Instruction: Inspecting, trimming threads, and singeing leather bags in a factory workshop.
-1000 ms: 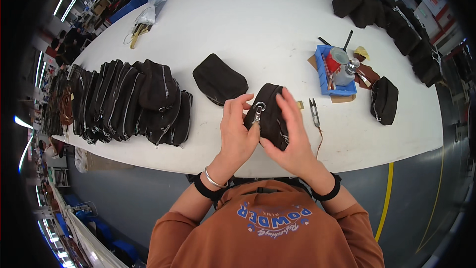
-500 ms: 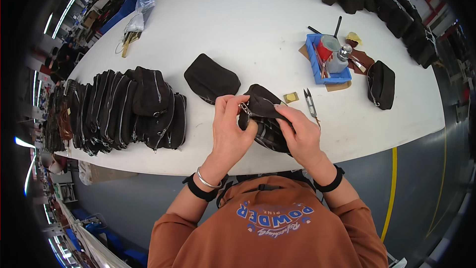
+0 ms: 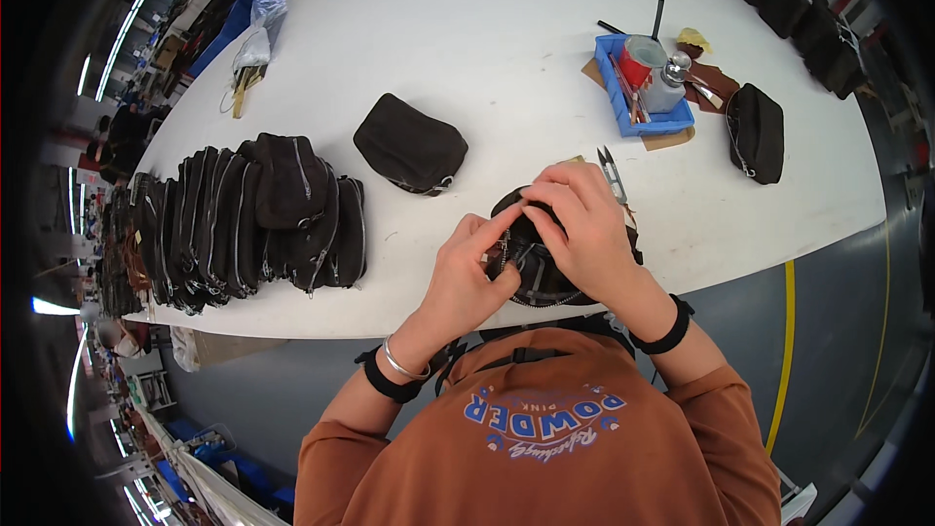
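Close to the table's near edge lies a black zippered pouch (image 3: 545, 278), its zip undone and part of the inside showing. My left hand (image 3: 469, 268) grips the left side of its opening, thumb inside the mouth and fingers along the zipper edge. My right hand (image 3: 584, 229) is closed on the far rim, fingertips pinched near the left fingertips and covering much of the pouch. Just beyond to the left rests another black pouch (image 3: 411, 146), lying flat. Thread snips (image 3: 612, 175) lie right of my right hand, partly hidden by it.
At left stands a row of black zippered pouches (image 3: 229, 219). A blue tray (image 3: 662, 124) holds a red cup, a bottle and tools. A single black pouch (image 3: 756, 134) lies at the right. More black pouches (image 3: 779, 0) line the far right edge. A plastic bag (image 3: 255, 44) lies far left.
The pouch's mouth has been spread open toward me. My right hand has moved up and left over its far rim; my left thumb has gone into the opening.
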{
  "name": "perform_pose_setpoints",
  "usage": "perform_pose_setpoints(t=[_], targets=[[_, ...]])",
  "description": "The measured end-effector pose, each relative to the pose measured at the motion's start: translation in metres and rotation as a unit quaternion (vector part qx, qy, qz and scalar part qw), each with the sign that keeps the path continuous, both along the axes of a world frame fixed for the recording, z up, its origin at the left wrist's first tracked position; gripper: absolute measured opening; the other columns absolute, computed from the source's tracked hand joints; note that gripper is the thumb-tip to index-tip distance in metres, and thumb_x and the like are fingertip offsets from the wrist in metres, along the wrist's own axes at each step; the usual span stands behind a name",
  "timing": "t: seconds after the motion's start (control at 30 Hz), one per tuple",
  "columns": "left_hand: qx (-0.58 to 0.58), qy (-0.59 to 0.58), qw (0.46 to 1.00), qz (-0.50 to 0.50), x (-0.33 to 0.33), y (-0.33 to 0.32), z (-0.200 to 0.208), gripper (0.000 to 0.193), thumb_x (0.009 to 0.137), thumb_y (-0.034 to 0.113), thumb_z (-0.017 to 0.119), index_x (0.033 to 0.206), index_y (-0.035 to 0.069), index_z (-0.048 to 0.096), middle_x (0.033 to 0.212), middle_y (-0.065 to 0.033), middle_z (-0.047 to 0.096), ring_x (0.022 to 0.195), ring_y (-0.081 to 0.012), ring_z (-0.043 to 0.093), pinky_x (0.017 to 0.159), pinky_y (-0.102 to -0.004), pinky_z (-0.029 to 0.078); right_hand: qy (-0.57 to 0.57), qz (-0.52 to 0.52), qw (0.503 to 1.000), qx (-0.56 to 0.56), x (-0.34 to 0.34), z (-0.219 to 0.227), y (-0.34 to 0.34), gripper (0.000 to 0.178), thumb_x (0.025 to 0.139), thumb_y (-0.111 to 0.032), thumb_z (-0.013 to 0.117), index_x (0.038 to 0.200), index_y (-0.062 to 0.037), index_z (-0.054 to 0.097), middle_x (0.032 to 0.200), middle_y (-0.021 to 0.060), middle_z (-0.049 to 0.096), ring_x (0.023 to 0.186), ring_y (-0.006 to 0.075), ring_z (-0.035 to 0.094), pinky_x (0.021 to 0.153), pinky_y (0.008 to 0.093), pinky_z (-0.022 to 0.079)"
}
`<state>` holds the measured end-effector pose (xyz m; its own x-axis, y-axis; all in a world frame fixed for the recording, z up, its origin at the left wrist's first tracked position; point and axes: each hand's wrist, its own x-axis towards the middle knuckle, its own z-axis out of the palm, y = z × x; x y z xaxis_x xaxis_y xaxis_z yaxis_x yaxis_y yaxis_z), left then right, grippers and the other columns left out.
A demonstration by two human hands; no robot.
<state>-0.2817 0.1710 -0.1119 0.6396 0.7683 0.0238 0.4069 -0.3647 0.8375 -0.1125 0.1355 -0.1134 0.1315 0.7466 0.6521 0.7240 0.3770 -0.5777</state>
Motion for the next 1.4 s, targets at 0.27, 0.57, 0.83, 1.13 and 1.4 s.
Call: perform_pose_setpoints(t=[0.27,0.57,0.83,1.13,1.4], targets=[[-0.079,-0.02,0.997,0.015,-0.002,0.001,-0.003,0.068,0.069,-0.006,0.061,0.135,0.008,0.047,0.086,-0.0034,0.046,0.076,-0.0097,0.051,0.061,-0.0202,0.048,-0.089,0.091,0.99,-0.057,-0.007,-0.012,-0.019,0.006,0.074,-0.006,0.063,0.079,-0.0062,0.061,0.079,0.0037,0.052,0.08,0.0226,0.051,0.083,0.0386,0.037],[-0.162,-0.024,0.986,0.01,-0.002,0.001,0.005,0.074,0.071,-0.009,0.061,0.14,0.006,0.038,0.091,-0.0012,0.045,0.084,-0.007,0.051,0.064,-0.0181,0.051,-0.093,0.064,0.991,-0.066,-0.014,-0.02,-0.026,0.008,0.072,-0.008,0.061,0.08,-0.0055,0.063,0.073,0.004,0.052,0.076,0.0211,0.053,0.092,0.0412,0.037],[-0.129,-0.007,0.992,0.004,-0.001,0.0,-0.001,0.074,0.069,0.003,0.065,0.137,0.001,0.039,0.087,-0.0086,0.049,0.071,-0.0141,0.051,0.06,-0.0252,0.048,-0.17,0.039,0.984,-0.037,-0.021,-0.022,-0.029,0.012,0.067,-0.007,0.061,0.078,-0.0034,0.06,0.069,0.005,0.049,0.073,0.0212,0.053,0.085,0.0388,0.04],[-0.142,0.013,0.99,-0.008,0.004,-0.001,0.006,0.073,0.072,-0.01,0.06,0.14,0.001,0.035,0.092,-0.0022,0.048,0.079,-0.0055,0.052,0.067,-0.0193,0.051,-0.079,0.038,0.996,-0.015,-0.01,-0.027,-0.024,0.013,0.065,-0.004,0.065,0.07,-0.0054,0.053,0.066,0.0058,0.049,0.065,0.0229,0.051,0.071,0.0351,0.041],[-0.022,0.036,0.999,-0.013,0.004,-0.002,0.007,0.075,0.069,-0.011,0.057,0.14,0.007,0.039,0.087,-0.0073,0.046,0.076,-0.014,0.054,0.067,-0.0242,0.052,0.032,-0.015,0.999,-0.024,0.016,-0.011,-0.02,0.017,0.063,0.004,0.066,0.074,-0.0039,0.056,0.068,0.0064,0.054,0.061,0.0237,0.053,0.053,0.0327,0.043]])
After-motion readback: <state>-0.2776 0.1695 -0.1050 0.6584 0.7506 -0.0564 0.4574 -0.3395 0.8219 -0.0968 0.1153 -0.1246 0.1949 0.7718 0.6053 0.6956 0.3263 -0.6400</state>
